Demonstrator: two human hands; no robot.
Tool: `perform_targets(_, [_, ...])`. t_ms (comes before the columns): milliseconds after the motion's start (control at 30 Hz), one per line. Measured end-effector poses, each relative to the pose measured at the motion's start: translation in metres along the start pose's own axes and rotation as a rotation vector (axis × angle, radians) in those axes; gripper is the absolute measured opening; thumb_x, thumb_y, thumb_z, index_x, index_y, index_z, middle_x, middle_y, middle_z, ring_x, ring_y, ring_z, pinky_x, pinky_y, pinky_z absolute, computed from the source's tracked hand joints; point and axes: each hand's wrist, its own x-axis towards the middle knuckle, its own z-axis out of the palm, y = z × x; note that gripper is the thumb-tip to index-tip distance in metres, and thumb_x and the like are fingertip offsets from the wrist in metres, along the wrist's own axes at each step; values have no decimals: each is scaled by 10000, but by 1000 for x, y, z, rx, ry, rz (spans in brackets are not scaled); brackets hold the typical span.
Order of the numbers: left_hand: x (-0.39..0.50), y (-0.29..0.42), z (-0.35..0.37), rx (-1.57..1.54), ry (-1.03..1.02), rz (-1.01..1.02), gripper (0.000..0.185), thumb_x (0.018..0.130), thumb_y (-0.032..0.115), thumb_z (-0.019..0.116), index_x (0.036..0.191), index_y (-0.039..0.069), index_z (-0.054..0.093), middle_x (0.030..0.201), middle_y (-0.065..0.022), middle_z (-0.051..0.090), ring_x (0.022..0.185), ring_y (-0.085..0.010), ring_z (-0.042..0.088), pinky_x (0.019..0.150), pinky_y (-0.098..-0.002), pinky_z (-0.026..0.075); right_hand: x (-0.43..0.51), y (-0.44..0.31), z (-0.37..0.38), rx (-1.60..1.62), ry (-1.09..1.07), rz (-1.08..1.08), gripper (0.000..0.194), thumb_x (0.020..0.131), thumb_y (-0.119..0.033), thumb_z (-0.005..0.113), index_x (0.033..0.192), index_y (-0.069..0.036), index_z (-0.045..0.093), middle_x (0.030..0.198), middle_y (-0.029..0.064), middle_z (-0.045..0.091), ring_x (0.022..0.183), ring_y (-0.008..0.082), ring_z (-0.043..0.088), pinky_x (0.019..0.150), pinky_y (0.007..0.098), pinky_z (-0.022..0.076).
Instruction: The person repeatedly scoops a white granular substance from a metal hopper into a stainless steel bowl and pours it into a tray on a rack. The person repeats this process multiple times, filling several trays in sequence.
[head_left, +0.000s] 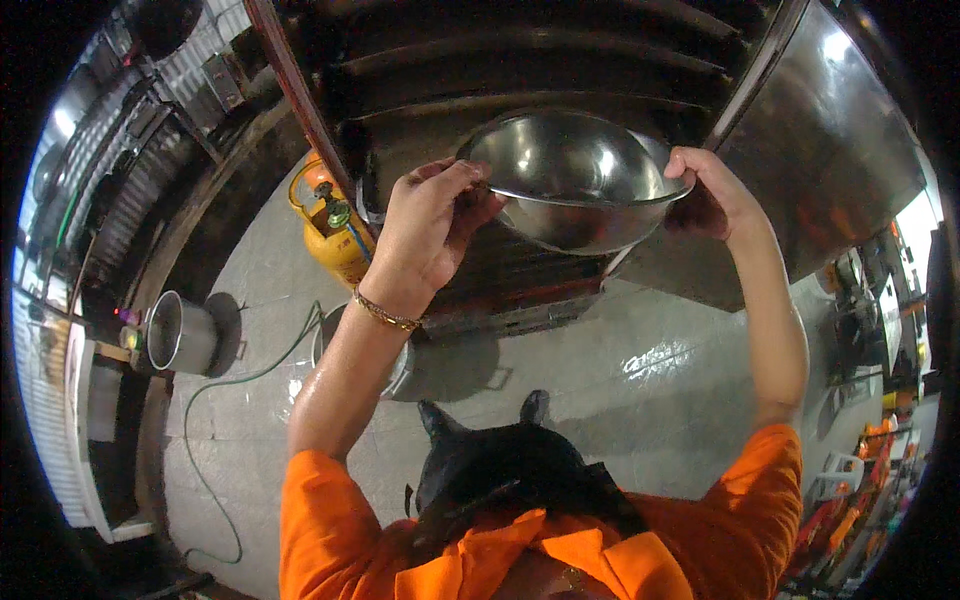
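A shiny stainless steel mixing bowl (577, 221) is held up before me, tilted so that its inside shows. My left hand (439, 217) grips its rim at the left, thumb on top and fingers beneath. At the opposite side my right hand (709, 191) has the rim pinched, with the thumb over the edge and the other fingers mostly hidden behind the bowl. Behind and below the bowl stands a dark rack with slatted shelves (525, 71).
A yellow gas cylinder (334, 244) stands left of the rack. On the wet tiled floor (637, 375) are a metal pot (180, 334), a second pot partly behind my left arm, and a green hose (187, 427). To the right rises a large metal panel (817, 165).
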Motion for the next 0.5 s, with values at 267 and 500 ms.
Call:
perform_targets(267, [19,-6,8,221,-10,9,355,823,242,677,1021,23,480,864,-58,500,799,-155,521,785,-336,520,16,-13,-16,-13,-34,36,198,709,-330,572,676,-140,525,691,36,567,632,186,551,609,367,488])
perform_targets(500, [50,-50,4,182,-70,216,657,905,554,506,1291,86,257,1011,-64,433,982,-168,428,908,-358,399,44,-6,-36,75,-72,-23,178,739,-305,550,638,-169,499,629,-11,524,558,150,514,504,310,449])
